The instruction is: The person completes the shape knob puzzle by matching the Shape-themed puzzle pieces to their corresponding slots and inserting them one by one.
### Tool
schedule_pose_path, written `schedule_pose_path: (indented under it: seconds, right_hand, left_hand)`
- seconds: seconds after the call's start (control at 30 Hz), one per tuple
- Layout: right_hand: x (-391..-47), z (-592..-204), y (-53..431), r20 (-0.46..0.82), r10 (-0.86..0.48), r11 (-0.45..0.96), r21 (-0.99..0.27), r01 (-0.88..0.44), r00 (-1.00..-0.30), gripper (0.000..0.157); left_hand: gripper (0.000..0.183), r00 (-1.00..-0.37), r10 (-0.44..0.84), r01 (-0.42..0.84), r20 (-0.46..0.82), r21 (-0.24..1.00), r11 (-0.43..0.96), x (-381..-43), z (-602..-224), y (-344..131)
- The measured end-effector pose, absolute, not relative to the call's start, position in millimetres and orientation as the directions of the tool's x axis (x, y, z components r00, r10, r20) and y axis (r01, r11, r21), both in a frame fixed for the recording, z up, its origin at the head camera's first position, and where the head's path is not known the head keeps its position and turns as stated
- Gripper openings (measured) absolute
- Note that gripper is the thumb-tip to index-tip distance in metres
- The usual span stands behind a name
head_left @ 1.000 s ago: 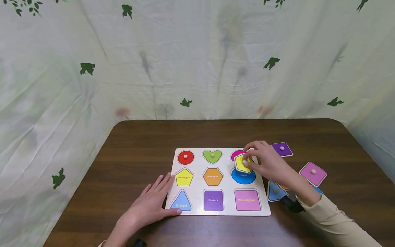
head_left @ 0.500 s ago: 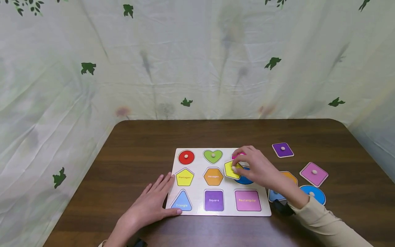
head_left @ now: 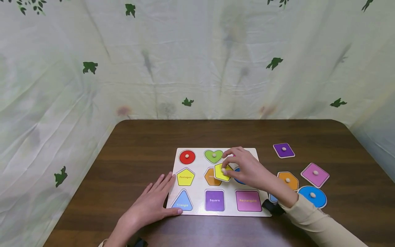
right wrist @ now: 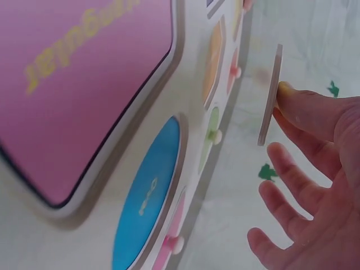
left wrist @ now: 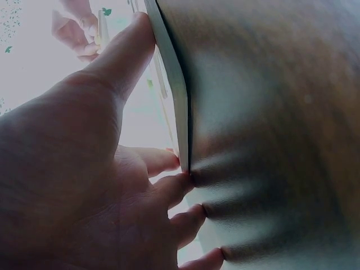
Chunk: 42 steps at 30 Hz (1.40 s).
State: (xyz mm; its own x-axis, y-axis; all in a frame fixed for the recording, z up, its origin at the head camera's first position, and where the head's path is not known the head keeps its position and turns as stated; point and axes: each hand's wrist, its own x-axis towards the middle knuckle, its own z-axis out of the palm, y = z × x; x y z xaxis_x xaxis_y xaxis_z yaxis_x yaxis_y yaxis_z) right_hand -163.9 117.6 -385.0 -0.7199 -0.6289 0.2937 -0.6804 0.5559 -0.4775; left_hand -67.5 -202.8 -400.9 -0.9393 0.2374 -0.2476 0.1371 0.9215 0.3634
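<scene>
A yellow pentagon puzzle piece (head_left: 220,173) is pinched by its knob between the thumb and fingers of my right hand (head_left: 245,168). It hovers above the white puzzle board (head_left: 199,210), partly over the orange hexagon slot (head_left: 211,177). In the right wrist view the piece (right wrist: 270,95) is seen edge-on, apart from the board. My left hand (head_left: 151,200) lies at the board's left edge with fingers spread, the thumb on the lower left corner. Left of the hexagon slot is the yellow pentagon slot (head_left: 185,177). The red circle (head_left: 187,156) and green heart (head_left: 213,156) sit in the top row.
Right of the board lie loose knobbed pieces on the brown table (head_left: 148,140): a purple square (head_left: 284,150), a pink rectangle (head_left: 315,175), an orange hexagon (head_left: 289,180) and a blue oval (head_left: 313,197). A blue triangle (head_left: 273,198) is mostly hidden by the right arm.
My right hand has carried the yellow pentagon leftward across the board, from above the oval slot to the hexagon slot. The left hand has stayed in place.
</scene>
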Motion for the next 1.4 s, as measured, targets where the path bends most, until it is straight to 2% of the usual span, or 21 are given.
schedule_pose_path:
  seconds: [0.17,0.5,0.73,1.0,1.4]
  right_hand:
    - [-166,-383,108,0.314,-0.65,0.533,-0.46,-0.71,-0.692,0.009]
    - [-166,-378,88,0.246,-0.676,0.551,-0.456,-0.698,-0.695,0.01]
    - [-169,-379,73,0.223,-0.706,0.517,-0.487,-0.704,-0.673,0.009]
    - [-170,-380,56,0.166,-0.703,0.532,-0.522,-0.666,-0.691,0.008]
    - [-177,-380,31,0.107,-0.728,0.569,-0.457,-0.684,-0.677,0.007]
  left_hand:
    - [0.111,-0.938,0.241,0.14,-0.248,0.364,0.921,-67,-400,-203]
    - [0.111,-0.937,0.243,0.142,-0.25,0.362,0.921,-67,-400,-203]
    - [0.111,-0.936,0.239,0.138,-0.258,0.356,0.924,-67,-400,-203]
    - [0.112,-0.935,0.246,0.146,-0.254,0.356,0.923,-67,-400,-203]
    - [0.112,-0.935,0.259,0.162,-0.244,0.357,0.92,-66,-400,-204]
